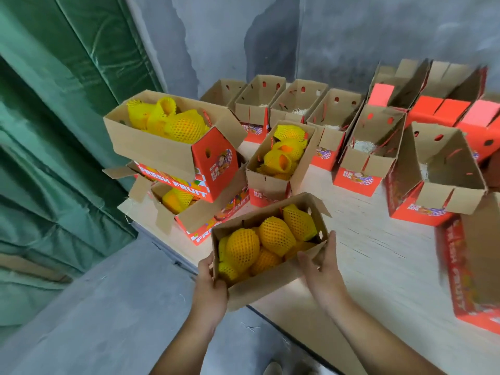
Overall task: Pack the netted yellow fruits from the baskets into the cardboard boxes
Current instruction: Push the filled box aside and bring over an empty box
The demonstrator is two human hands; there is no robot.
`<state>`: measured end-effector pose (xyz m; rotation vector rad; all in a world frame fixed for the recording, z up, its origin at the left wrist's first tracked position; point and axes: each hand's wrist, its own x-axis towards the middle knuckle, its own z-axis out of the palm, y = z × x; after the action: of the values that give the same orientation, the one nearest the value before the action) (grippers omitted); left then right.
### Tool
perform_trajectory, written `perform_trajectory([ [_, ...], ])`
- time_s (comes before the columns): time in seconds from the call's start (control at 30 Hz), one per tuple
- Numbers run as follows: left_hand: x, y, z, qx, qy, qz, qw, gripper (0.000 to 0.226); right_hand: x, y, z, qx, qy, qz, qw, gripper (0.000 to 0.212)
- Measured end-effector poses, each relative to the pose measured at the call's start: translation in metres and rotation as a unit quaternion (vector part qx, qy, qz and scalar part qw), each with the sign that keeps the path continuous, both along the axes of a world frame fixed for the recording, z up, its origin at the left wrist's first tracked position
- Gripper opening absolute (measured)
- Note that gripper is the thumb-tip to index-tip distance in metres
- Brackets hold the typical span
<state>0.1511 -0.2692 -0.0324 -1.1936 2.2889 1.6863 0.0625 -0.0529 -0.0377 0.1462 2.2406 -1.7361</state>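
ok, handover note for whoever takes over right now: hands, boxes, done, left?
Left hand: grips the near-left end of the filled box.
Right hand: holds that box's right end, fingers on the rim.
That box is full of netted fruits and sits at the edge of the packing surface.
Done: three more filled boxes, namely the stacked pair on the left and one in the middle.
Left: the open boxes in the back row and on the right hold only padding or look empty. No baskets are in view.
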Motion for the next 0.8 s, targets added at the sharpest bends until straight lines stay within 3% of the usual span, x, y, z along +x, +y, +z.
perform_trajectory([
  [0.13, 0.017, -0.001, -0.007, -0.004, -0.043, 0.066, 0.997, 0.028, -0.001, -0.026, -0.002, -0.053, -0.048, 0.007, 0.997, 0.098],
  [0.27, 0.026, 0.001, -0.01, -0.026, -0.07, 0.158, 0.985, 0.02, -0.012, -0.057, 0.0, -0.002, -0.035, 0.042, 0.999, 0.102],
  [0.37, 0.012, 0.016, -0.006, 0.052, -0.088, 0.231, 0.967, 0.03, -0.045, -0.073, 0.007, 0.018, -0.033, 0.075, 0.997, 0.093],
  [0.47, -0.002, 0.034, -0.003, 0.194, -0.094, 0.249, 0.944, 0.048, -0.072, -0.086, 0.015, 0.055, 0.031, 0.132, 0.989, 0.079],
  [0.6, -0.019, 0.038, 0.006, 0.293, -0.06, 0.249, 0.921, 0.043, -0.056, -0.099, 0.008, 0.006, 0.024, 0.124, 0.992, 0.076],
  [0.67, -0.024, 0.032, 0.019, 0.311, -0.071, 0.187, 0.929, 0.046, -0.033, -0.097, -0.002, -0.012, 0.006, 0.114, 0.993, 0.061],
  [0.7, -0.023, 0.028, 0.027, 0.303, -0.088, 0.105, 0.943, 0.049, -0.021, -0.094, -0.005, -0.011, -0.015, 0.114, 0.993, 0.056],
  [0.8, -0.007, 0.007, 0.044, 0.174, -0.206, -0.148, 0.951, 0.048, -0.003, -0.074, -0.014, 0.016, -0.058, 0.085, 0.995, 0.075],
])
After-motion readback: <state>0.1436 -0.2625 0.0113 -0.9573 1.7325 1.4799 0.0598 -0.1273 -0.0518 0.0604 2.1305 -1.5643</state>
